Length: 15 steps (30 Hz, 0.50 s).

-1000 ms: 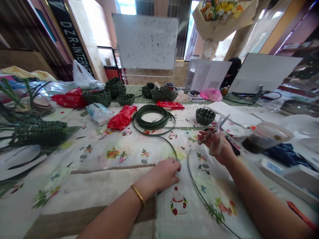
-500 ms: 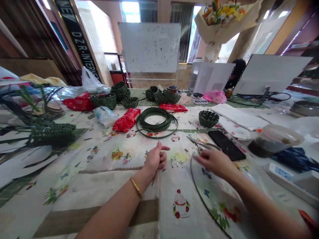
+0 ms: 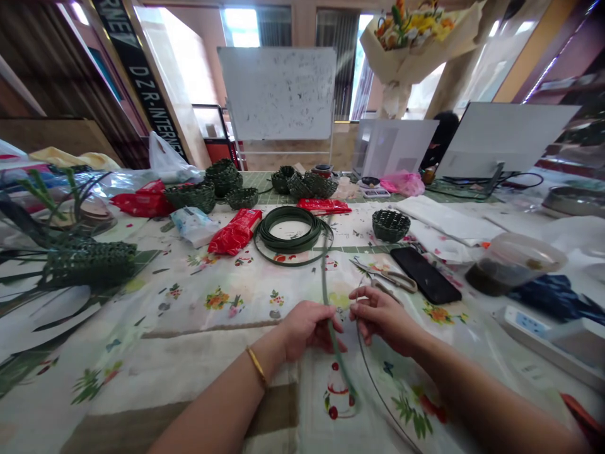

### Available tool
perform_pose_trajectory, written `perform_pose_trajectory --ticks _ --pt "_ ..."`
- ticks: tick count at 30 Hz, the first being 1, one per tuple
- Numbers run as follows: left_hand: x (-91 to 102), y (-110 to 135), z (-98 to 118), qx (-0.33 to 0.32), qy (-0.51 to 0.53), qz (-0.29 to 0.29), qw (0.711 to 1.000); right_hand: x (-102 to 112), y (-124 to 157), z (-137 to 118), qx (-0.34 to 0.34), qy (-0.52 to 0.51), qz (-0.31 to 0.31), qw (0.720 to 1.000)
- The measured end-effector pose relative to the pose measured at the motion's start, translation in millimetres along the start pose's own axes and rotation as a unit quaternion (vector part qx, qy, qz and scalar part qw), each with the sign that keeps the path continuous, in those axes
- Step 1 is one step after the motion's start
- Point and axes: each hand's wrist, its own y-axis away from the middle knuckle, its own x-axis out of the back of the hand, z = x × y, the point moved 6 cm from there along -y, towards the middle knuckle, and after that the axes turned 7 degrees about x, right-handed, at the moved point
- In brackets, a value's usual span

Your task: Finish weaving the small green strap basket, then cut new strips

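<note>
Two narrow grips: your left hand [image 3: 309, 329] pinches the green strip [image 3: 325, 296] upright, keeping it taut, while your right hand [image 3: 380, 320] closes just beside it, its hold unclear.

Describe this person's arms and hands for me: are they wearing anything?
The left arm and right arm are bare, with no sleeves in view. The left hand and right hand wear no gloves. A slim gold-coloured bangle circles the left wrist; no jewellery shows on the right.
</note>
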Motion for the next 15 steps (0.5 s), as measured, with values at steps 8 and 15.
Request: perform_pose_trajectory --ticks 8,15 --pt "-21.1 6.7 -18.6 0.11 -0.058 -0.07 0.99 4.8 -3.4 0.2 0.032 -0.135 0.048 0.989" --pt "-18.3 3.8 -29.9 0.141 -0.101 -0.101 0.98 17.7 -3.7 -9.0 0.069 -0.124 0.097 0.985"
